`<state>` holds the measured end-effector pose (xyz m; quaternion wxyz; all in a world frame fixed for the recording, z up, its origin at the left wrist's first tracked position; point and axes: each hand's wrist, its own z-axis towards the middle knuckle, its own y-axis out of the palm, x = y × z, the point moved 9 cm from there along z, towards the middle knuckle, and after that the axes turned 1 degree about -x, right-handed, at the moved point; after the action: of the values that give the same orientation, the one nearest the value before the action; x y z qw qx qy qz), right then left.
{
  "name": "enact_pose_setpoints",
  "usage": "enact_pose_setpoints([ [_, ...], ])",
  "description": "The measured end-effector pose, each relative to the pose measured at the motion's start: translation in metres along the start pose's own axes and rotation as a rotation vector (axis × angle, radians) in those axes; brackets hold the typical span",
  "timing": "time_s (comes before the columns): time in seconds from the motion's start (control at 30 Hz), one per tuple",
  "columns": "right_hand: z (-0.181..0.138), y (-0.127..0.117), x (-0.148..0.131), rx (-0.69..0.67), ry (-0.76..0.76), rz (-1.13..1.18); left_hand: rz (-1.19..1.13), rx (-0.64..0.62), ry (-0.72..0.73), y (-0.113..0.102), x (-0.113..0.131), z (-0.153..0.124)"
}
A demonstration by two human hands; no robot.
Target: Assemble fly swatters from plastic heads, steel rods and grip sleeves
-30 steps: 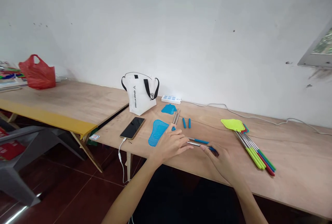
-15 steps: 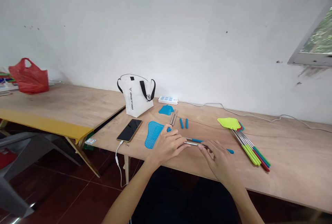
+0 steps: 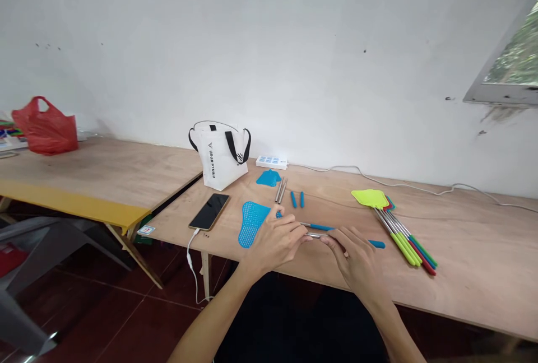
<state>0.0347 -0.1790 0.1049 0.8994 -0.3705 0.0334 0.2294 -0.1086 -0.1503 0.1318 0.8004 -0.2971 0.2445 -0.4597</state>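
Note:
A blue perforated fly swatter head [image 3: 253,222] sticks out to the left of my left hand [image 3: 279,240]. My left hand is closed around the swatter's neck end, its fingers hiding the joint. A short stretch of silver metal rod [image 3: 315,235] shows between my two hands. My right hand [image 3: 353,254] pinches that rod with thumb and fingers, covering its right end. Just behind the hands lies another rod with a blue handle grip [image 3: 318,227]; a blue tip [image 3: 377,244] appears beyond my right hand.
Behind my hands lie two loose metal rods [image 3: 281,190], two blue grips [image 3: 297,199] and another blue swatter head [image 3: 268,177]. Several coloured swatters [image 3: 406,234] are stacked right. A phone [image 3: 209,211], white bag [image 3: 222,158] and power strip [image 3: 272,162] stand left and back.
The held blue swatter head and my left hand have shifted slightly right and toward me. My hands are closer together, with less bare rod showing between them.

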Motion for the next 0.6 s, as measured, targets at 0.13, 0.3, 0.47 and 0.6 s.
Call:
enact_pose_setpoints([
  [0.13,-0.002,0.006,-0.005,0.009,0.005,0.009,0.025,-0.022,0.010,0.003,0.001,-0.002],
  [0.3,0.000,0.002,-0.007,0.036,0.001,0.009,0.022,0.018,0.024,0.001,-0.001,-0.003],
  [0.47,0.002,-0.013,-0.014,0.071,-0.104,-0.039,0.015,0.084,0.028,-0.005,0.000,-0.001],
  [0.6,0.003,-0.026,-0.012,0.103,-0.133,-0.165,0.007,0.115,0.027,-0.008,0.001,-0.001],
])
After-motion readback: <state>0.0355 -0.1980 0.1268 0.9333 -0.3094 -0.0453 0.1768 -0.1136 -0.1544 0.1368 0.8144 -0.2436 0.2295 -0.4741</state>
